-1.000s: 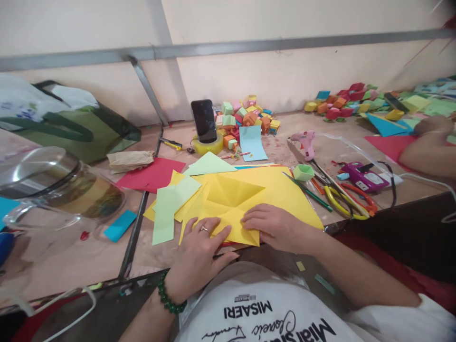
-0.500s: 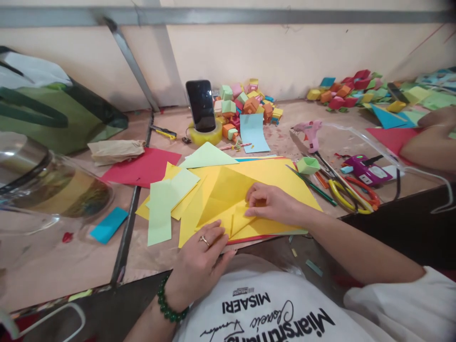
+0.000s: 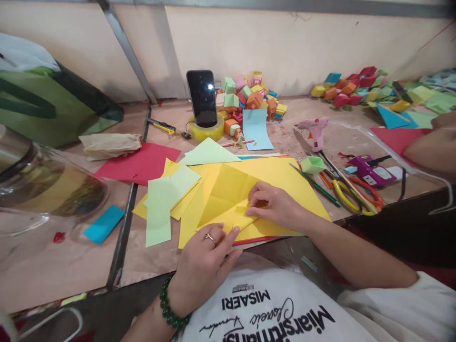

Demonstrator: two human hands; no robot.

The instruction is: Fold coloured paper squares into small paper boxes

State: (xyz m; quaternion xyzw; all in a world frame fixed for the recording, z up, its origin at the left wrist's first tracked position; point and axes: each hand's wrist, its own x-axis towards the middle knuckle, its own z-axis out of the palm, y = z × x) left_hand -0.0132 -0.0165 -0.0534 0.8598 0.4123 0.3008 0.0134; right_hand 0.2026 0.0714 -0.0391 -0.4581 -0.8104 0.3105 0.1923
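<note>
A partly folded sheet of yellow paper (image 3: 228, 190) with crease lines lies on a stack of larger yellow sheets (image 3: 295, 178); one flap stands raised toward the back. My right hand (image 3: 276, 205) is closed in a pinch on the folded paper's right side. At its near edge my left hand (image 3: 206, 254) lies with fingers stretched out, the index fingertip touching the near fold. Left of the paper, light green strips (image 3: 158, 211) overlap smaller yellow pieces. A light green sheet (image 3: 210, 153) sits behind the paper. The fingertips of my right hand are partly hidden.
A phone (image 3: 202, 97) stands in a tape roll (image 3: 206, 129) near folded paper cubes (image 3: 231, 100). To the right are a pink glue gun (image 3: 315, 130), yellow-handled scissors (image 3: 344, 197) and another person's arm (image 3: 432, 147). A glass pot (image 3: 53, 183) stands left.
My left index finger has moved right and forward onto the near fold of the yellow paper. My right hand keeps its pinch at nearly the same place. The whole view has shifted slightly.
</note>
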